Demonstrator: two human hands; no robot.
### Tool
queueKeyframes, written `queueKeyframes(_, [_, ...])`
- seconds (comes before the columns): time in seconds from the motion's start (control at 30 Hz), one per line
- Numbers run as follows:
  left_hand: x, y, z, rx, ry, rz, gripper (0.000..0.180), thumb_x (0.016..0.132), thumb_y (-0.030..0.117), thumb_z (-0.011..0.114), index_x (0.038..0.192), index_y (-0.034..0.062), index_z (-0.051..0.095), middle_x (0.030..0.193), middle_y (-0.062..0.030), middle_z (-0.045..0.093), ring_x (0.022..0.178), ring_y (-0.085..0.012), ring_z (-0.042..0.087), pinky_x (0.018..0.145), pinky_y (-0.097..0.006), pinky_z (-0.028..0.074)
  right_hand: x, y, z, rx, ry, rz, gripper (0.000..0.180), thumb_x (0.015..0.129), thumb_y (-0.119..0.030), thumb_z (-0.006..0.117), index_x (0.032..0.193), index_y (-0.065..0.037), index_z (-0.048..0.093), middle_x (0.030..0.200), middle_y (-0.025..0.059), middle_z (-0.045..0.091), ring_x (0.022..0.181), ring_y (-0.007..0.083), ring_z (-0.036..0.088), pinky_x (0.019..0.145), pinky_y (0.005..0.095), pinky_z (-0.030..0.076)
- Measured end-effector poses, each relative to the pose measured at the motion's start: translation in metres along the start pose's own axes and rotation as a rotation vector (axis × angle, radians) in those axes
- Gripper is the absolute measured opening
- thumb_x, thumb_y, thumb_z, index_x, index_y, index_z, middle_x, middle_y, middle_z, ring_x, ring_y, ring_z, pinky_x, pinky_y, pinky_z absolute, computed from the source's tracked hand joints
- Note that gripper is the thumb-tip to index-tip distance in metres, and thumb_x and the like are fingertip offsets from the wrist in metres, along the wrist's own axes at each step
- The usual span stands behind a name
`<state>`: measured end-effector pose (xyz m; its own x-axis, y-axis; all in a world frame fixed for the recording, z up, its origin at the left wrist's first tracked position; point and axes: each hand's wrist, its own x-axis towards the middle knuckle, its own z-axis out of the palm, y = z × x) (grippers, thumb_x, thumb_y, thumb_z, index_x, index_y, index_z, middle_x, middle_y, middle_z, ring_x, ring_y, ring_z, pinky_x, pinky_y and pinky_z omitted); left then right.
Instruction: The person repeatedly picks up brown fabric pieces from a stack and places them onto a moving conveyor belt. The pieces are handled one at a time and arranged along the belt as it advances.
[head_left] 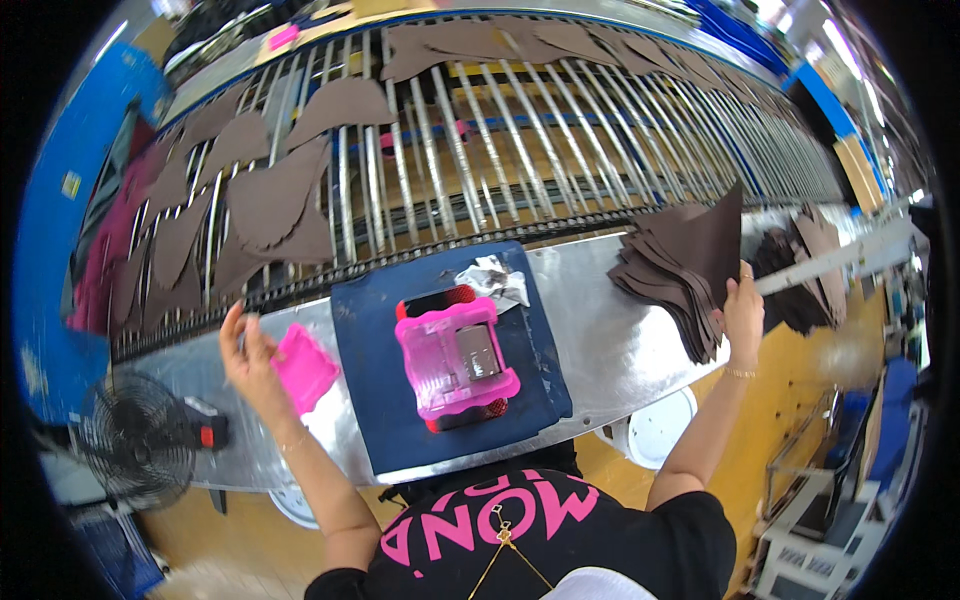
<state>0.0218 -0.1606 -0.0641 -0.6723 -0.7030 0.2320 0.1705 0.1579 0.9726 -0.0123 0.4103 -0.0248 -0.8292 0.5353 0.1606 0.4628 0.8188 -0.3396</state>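
Observation:
At the right, my right hand (741, 318) pinches the edge of a dark brown cut piece (712, 240), whose upper corner stands up off the pile. Beneath it is a fanned stack of similar brown pieces (655, 285) on the metal table. On the other side, my left hand (250, 358) is raised with fingers apart and nothing in it, beside a flat pink piece (306, 368). Between my hands, a pink frame-like holder (430, 360) with a grey metal block (478, 352) lies on a dark blue mat (375, 400). Red and black ends show from under the holder.
Beyond the table, a rack of metal rollers (520, 150) carries several brown pieces (275, 195). A crumpled white wrapper (495, 281) lies on the mat. A black fan (138, 440) stands at the left, more dark pieces (805, 270) at the right. A white bucket (660, 428) sits below the table edge.

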Motion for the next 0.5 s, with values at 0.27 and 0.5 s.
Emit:
queueKeyframes(0.27, [-0.019, 0.057, 0.099, 0.071, -0.702, 0.197, 0.039, 0.085, 0.014, 0.067, 0.121, 0.0021, 0.057, 0.111, -0.0092, 0.05, 0.093, -0.0153, 0.059, 0.076, -0.026, 0.054, -0.06, -0.146, -0.067, 0.658, -0.056, -0.501, 0.029, 0.098, -0.019, 0.047, 0.122, -0.003, 0.05, 0.077, 0.0076, 0.062, 0.05, 0.0098, 0.059, 0.04, 0.0206, 0.042])
queueKeyframes(0.5, [-0.013, 0.098, 0.063, -0.177, -0.729, -0.246, 0.029, 0.088, 0.01, 0.063, 0.114, -0.0001, 0.054, 0.092, -0.0067, 0.065, 0.065, -0.0156, 0.065, 0.057, -0.022, 0.05, -0.101, -0.204, -0.046, 1.349, -0.476, -0.611, 0.024, 0.094, -0.011, 0.052, 0.115, 0.001, 0.047, 0.088, 0.0114, 0.064, 0.065, 0.0143, 0.063, 0.045, 0.0209, 0.049])
